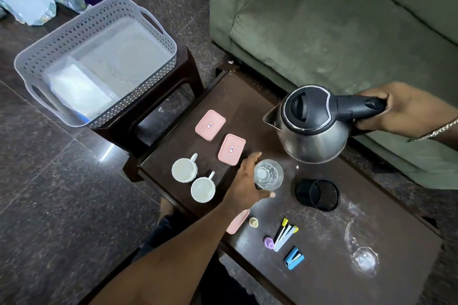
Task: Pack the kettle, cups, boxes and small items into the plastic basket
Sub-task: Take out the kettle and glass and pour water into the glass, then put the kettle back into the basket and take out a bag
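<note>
**Kettle in hand, glass being taken; basket nearly bare**

Right hand point(399, 109): fingers clenched round the black handle of the steel kettle point(313, 124). The kettle appears to be lifted off the dark table point(322, 242), lid closed, spout pointing left toward the basket side. No cord or base is visible.

Left hand point(247, 181): fingers curled round the near side of a clear drinking glass point(269, 174), thumb at its lower rim. Whether the glass has left the table cannot be told from this view.

Basket point(96, 57): grey, perforated, standing on a dark stool point(148, 106) to the left of the table. It holds only a pale flat packet point(79, 89) at its near end; most of the floor is open.

Left on the table: two white cups point(184, 168) side by side, touching or nearly so; two pink lidded boxes point(210, 125) just beyond them, and a third pink box partly hidden under the left forearm; a black mesh holder point(318, 194); pens point(285, 233), a blue stapler point(293, 257), a purple cap and a small cream item near the front edge.

Assessment: the step in hand is the first loading, kettle and glass together. The task is at an early stage.

Next move: both hands must travel left across to the stool. The kettle, being the bulkiest piece, is best set upright on the basket's open floor, clear of the packet, with room kept for cups and boxes. The glass needs a steady, upright spot away from the kettle body to avoid knocks.
</note>
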A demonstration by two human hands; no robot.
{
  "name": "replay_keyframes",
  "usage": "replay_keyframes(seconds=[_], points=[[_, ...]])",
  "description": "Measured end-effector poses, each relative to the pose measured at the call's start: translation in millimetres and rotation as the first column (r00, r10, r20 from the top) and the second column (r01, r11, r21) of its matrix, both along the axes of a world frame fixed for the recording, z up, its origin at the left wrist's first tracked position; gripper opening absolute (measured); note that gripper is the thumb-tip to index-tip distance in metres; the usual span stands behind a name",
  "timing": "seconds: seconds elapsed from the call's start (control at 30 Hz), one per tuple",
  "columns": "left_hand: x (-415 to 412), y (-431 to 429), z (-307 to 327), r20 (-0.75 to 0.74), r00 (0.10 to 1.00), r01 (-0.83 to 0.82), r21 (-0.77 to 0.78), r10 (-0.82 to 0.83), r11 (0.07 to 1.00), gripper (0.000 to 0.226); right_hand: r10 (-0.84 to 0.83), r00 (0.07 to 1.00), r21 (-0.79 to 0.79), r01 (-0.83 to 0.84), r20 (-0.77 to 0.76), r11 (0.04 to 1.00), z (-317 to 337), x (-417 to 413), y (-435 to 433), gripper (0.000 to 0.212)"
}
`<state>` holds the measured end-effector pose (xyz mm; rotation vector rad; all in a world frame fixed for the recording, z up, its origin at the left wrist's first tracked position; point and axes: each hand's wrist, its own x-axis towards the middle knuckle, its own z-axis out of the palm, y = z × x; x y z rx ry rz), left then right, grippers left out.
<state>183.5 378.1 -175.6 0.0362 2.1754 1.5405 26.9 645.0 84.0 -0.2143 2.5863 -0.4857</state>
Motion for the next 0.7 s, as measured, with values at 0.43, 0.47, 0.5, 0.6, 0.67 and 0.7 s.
replay_keyframes(seconds=[0.43, 0.47, 0.5, 0.6, 0.67, 0.7], points=[[-47, -70, 68, -0.076, 0.967, -0.23, 0.157, 0.244, 0.961, 0.136, -0.207, 0.976, -0.357, 0.169, -0.07, 0.919, 10, -30, -95, 0.032], [-57, -80, 77, -0.086, 0.957, -0.262, 0.158, 0.278, 0.952, 0.136, -0.209, 0.975, -0.369, 0.168, -0.076, 0.914, 11, -34, -103, 0.03], [-69, -91, 86, -0.09, 0.946, -0.294, 0.164, 0.311, 0.942, 0.136, -0.213, 0.974, -0.385, 0.168, -0.078, 0.908, 11, -38, -111, 0.027], [-104, -123, 110, -0.122, 0.919, -0.35, 0.186, 0.375, 0.918, 0.136, -0.219, 0.972, -0.413, 0.166, -0.083, 0.896, 12, -50, -134, 0.02], [-125, -143, 123, -0.156, 0.909, -0.357, 0.185, 0.386, 0.915, 0.135, -0.211, 0.973, -0.423, 0.154, -0.091, 0.893, 13, -60, -151, 0.018], [-135, -152, 130, -0.171, 0.906, -0.357, 0.186, 0.388, 0.915, 0.135, -0.209, 0.974, -0.429, 0.15, -0.093, 0.891, 13, -65, -159, 0.016]])
